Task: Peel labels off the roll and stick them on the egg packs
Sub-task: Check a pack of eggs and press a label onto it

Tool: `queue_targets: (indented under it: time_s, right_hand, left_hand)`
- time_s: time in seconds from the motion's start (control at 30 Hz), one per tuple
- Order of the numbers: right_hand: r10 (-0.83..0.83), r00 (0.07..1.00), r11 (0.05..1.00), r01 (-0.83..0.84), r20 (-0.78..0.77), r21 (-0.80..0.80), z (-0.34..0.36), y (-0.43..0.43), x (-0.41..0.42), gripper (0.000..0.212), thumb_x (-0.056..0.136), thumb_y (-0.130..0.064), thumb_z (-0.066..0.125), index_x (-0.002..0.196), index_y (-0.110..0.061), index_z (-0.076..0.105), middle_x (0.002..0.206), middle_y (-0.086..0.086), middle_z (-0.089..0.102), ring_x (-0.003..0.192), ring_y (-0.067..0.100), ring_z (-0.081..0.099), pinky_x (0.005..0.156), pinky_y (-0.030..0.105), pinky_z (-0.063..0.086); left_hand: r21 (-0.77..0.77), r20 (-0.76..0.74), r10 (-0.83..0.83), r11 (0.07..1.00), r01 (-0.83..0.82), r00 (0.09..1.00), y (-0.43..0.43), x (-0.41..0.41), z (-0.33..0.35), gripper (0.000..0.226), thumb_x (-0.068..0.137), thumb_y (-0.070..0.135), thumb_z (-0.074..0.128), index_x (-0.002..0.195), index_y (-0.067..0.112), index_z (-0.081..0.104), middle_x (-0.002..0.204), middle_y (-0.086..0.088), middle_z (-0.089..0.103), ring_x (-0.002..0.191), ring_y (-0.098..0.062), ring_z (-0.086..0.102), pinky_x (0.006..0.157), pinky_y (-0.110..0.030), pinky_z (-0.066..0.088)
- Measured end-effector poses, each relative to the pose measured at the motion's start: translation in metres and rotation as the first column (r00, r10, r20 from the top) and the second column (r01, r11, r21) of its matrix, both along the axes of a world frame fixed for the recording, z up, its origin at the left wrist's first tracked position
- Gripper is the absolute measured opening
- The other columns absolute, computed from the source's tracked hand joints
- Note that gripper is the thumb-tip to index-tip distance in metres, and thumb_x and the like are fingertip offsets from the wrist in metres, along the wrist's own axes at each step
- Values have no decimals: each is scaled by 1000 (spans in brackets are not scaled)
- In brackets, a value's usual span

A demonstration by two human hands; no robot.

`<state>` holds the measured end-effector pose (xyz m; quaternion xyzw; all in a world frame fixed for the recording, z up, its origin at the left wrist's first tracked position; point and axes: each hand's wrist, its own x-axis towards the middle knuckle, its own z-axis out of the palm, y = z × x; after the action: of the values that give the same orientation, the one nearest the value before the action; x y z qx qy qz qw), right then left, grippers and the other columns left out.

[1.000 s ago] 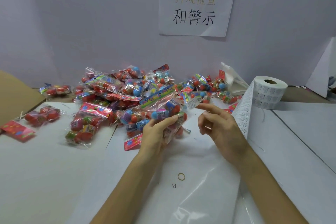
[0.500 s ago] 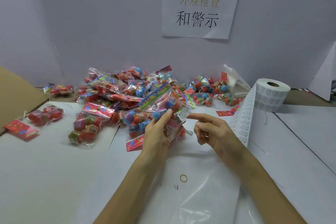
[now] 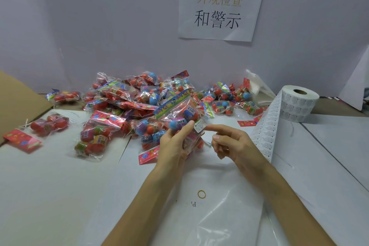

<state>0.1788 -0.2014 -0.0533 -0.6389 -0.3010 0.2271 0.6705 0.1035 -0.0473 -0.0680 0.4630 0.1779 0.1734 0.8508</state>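
My left hand (image 3: pixel 175 144) grips a clear egg pack (image 3: pixel 180 113) left of the label roll (image 3: pixel 299 106), fingers curled round it. My right hand (image 3: pixel 233 144), between pack and roll, holds nothing. Its straight forefinger touches the white label (image 3: pixel 199 126) on the pack.

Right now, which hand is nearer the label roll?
Right. The right hand is just left of the strip unwound from the label roll, which stands behind it to the right. The left hand grips an egg pack farther left.
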Motion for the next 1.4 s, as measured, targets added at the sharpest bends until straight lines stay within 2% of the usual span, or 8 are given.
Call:
queue_targets:
  time_s: [0.1,0.27,0.37,0.53,0.97,1.27,1.33,1.4]
  right_hand:
    - [-7,1000,1000,8,24,-18,0,0,0,32,83,-26,65,112,-30,78,70,5,58,64,15,49,60,22,48]
    - [-21,998,999,23,51,-34,0,1,-1,31,82,-27,66,109,-32,78,69,5,60,65,16,51,61,22,48]
    - [-31,998,999,34,62,-35,0,2,-2,31,82,-24,66,110,-28,78,68,6,59,63,17,50,59,22,47]
    - [-55,991,996,62,122,-57,-2,3,-2,30,97,-5,61,115,-25,74,68,5,60,60,18,47,62,26,47]
    - [-70,973,992,91,221,-87,-4,5,-2,38,98,-2,59,119,-32,70,71,0,63,57,13,47,61,23,48]
    - [-48,957,988,88,287,-129,-14,10,-1,52,99,-3,59,131,-44,57,77,-5,61,58,12,47,61,26,47]
    - [-62,962,986,101,264,-135,-15,9,1,58,98,-4,59,139,-43,44,76,-8,62,57,11,48,59,25,47]
    - [-105,960,980,144,260,-137,-15,8,3,56,99,-9,62,143,-39,42,76,-7,63,56,10,50,58,24,47]
  left_hand:
    - [24,-7,9,1000,-9,1000,0,2,0,57,73,26,81,125,10,66,116,-10,75,112,-31,70,99,-46,56]
    - [46,-47,28,999,-26,998,2,3,-4,42,84,11,79,124,11,65,115,-11,75,108,-32,72,100,-51,55]
    - [58,-52,40,998,-37,998,1,3,-3,40,85,11,79,123,10,66,112,-11,76,105,-31,73,98,-50,57]
    - [61,-62,63,996,-59,996,1,3,-2,40,85,11,79,122,9,67,110,-12,77,102,-31,74,94,-49,59]
    - [74,-83,116,991,-110,990,1,4,-3,38,83,15,81,119,14,69,111,-12,76,105,-35,72,99,-55,55]
    - [49,-68,129,991,-126,989,3,5,-6,36,83,12,81,117,15,69,102,-9,79,91,-30,77,91,-50,60]
    - [52,-72,128,991,-125,989,3,5,-7,34,83,12,81,114,15,69,101,-9,79,93,-30,77,93,-51,59]
    - [40,-68,120,992,-117,990,3,4,-7,33,83,10,81,114,13,69,102,-11,79,96,-31,76,95,-50,58]
